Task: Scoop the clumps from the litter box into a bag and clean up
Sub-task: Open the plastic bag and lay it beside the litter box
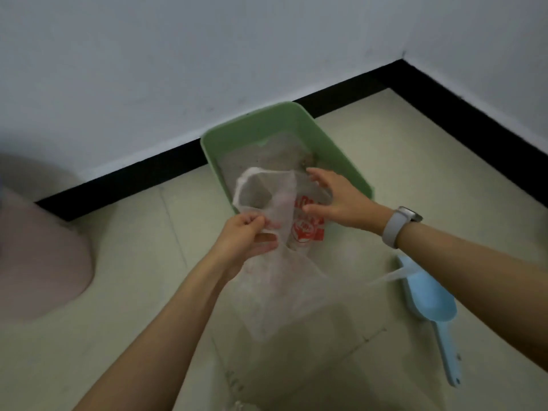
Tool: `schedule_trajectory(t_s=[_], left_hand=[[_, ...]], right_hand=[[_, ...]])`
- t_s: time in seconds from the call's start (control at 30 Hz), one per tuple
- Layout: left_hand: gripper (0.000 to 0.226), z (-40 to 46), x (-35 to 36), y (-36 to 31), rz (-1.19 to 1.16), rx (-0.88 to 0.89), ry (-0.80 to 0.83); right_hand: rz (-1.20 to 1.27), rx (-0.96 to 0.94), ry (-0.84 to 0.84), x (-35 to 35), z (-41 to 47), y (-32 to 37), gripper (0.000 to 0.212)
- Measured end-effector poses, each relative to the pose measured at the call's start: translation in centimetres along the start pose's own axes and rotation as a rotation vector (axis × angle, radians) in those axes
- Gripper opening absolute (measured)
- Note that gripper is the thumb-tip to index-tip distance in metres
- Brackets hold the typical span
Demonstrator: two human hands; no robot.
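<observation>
At nine o'clock in the head view, a blurred pinkish rounded object (38, 247) sits on the pale tiled floor (133, 262), cut off by the left edge; what it is cannot be told. Behind it a white wall (178, 54) meets the floor along a black skirting board (133, 179) that runs up toward one o'clock, where the room's corner lies.

Near the centre, the left hand (246, 235) comes in from six o'clock on a bare forearm. Its fingers are curled and, with the thumb, pinch a fold of a thin, see-through plastic bag (275, 286) with red printing — one looped handle stands up just above the hand, and the rest of the bag hangs down toward six o'clock.

Just behind the bag, toward twelve o'clock, stands the green litter box (341, 143), close to the skirting board, with pale grey litter (231, 164) inside.

Reaching in from three o'clock, the right hand (341, 203) has its fingers spread fairly wide and only lightly bent, touching the bag's upper part above the box's near edge. A white-strapped wristwatch (397, 223) is on that wrist.

At four o'clock a light blue scoop (427, 304) lies on the floor — bowl toward the box, handle pointing to five o'clock, apart from both hands.
</observation>
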State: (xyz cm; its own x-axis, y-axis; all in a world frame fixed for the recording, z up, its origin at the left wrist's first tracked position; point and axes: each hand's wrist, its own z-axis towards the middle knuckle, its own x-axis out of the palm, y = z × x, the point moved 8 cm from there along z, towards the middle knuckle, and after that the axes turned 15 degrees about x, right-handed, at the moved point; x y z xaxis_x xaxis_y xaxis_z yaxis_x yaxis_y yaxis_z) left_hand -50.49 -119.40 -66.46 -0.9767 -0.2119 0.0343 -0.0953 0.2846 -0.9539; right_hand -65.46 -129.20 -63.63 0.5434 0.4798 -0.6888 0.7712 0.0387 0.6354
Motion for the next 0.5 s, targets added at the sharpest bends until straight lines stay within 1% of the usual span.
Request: schedule_trajectory(t_s=[0.03, 0.07, 0.1, 0.13, 0.17, 0.2, 0.23, 0.27, 0.3, 0.33, 0.37, 0.4, 0.43, 0.47, 0.5], left_hand=[[0.026, -0.9, -0.4, 0.2, -0.133, -0.046, 0.004], [0.025, -1.6, -0.9, 0.2, -0.236, -0.074, -0.01], [0.022, -2.0, -1.8, 0.1, -0.322, -0.088, -0.052], [0.018, -2.3, -2.6, 0.0, -0.406, -0.101, -0.099], [0.017, -2.5, -3.2, -0.1, -0.476, -0.117, -0.141], [0.021, -2.5, -3.9, -0.3, -0.504, -0.12, -0.163], [0.028, -2.4, -4.3, -0.3, -0.478, -0.111, -0.15], [0.039, -2.2, -4.3, -0.4, -0.376, -0.104, -0.104], [0.054, -2.0, -4.3, -0.4, -0.179, -0.09, -0.04], [0.073, -1.9, -4.1, -0.9, 0.071, -0.049, 0.012], [0.093, -1.7, -4.2, -1.9, 0.315, 0.037, 0.004], [0.107, -1.6, -4.4, -3.6, 0.503, 0.175, -0.077], [0.117, -1.7, -4.5, -5.9, 0.624, 0.337, -0.196], [0.123, -1.9, -4.4, -8.1, 0.729, 0.485, -0.285], [0.125, -2.1, -3.9, -9.9, 0.873, 0.614, -0.313]], right_hand=[[-0.134, 0.016, 0.031, 1.2, 0.2, -0.4, 0.09], [-0.247, 0.048, 0.065, 2.3, 0.3, -0.8, 0.1], [-0.346, 0.073, 0.09, 3.3, 0.4, -1.1, 0.104], [-0.441, 0.095, 0.102, 4.1, 0.4, -1.3, 0.101], [-0.515, 0.104, 0.11, 4.6, 0.3, -1.6, 0.088], [-0.535, 0.092, 0.124, 5.2, 0.3, -1.5, 0.063], [-0.508, 0.056, 0.118, 5.6, 0.2, -1.1, 0.032], [-0.457, 0.02, 0.097, 5.5, 0.1, -0.6, 0.018], [-0.438, -0.013, 0.074, 5.4, -0.1, -0.1, 0.02], [-0.442, -0.031, 0.052, 5.2, -0.3, 0.1, 0.02], [-0.471, -0.055, 0.013, 4.9, -0.6, 0.5, 0.019], [-0.529, -0.094, -0.034, 4.5, -1.0, 1.1, 0.02], [-0.585, -0.141, -0.065, 4.3, -1.5, 1.6, 0.02], [-0.628, -0.191, -0.084, 4.2, -1.9, 2.0, 0.019], [-0.66, -0.239, -0.092, 4.2, -2.3, 2.4, 0.019]])
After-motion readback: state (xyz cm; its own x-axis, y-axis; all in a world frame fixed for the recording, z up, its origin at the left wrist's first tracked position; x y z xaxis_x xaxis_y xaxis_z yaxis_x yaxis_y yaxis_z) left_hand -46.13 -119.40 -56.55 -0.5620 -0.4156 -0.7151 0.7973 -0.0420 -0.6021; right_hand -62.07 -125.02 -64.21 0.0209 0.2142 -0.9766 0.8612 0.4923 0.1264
